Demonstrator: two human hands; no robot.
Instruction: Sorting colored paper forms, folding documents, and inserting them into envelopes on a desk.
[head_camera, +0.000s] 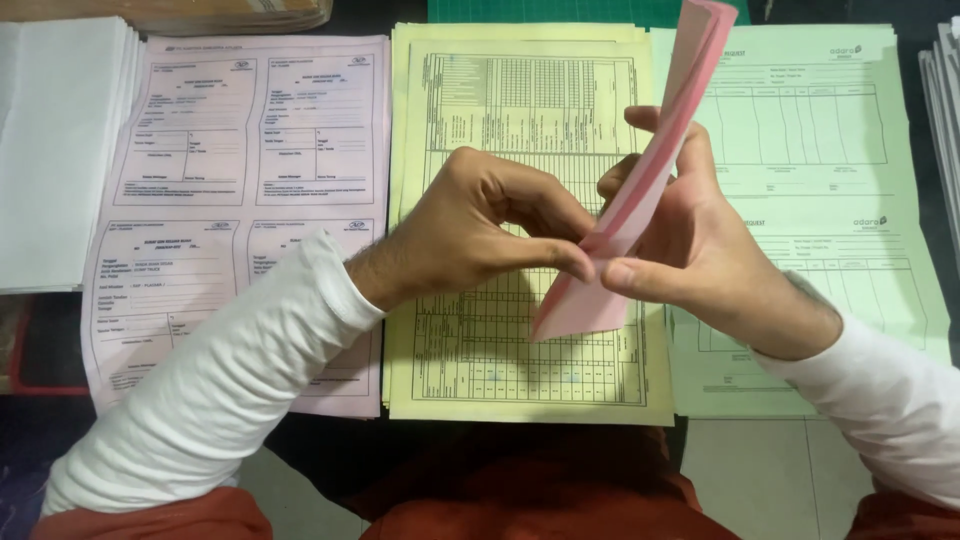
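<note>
Head view: nearest, white sleeves lead up to both hands over the yellow forms (520, 380). Left hand (480, 225) pinches the lower edge of a folded pink sheet (640, 190) between thumb and forefinger; right hand (700, 240) grips the same sheet, thumb in front, fingers behind, holding it tilted upright. Beyond lie pink forms (250, 130), green forms (840, 130) and white paper (55, 150).
</note>
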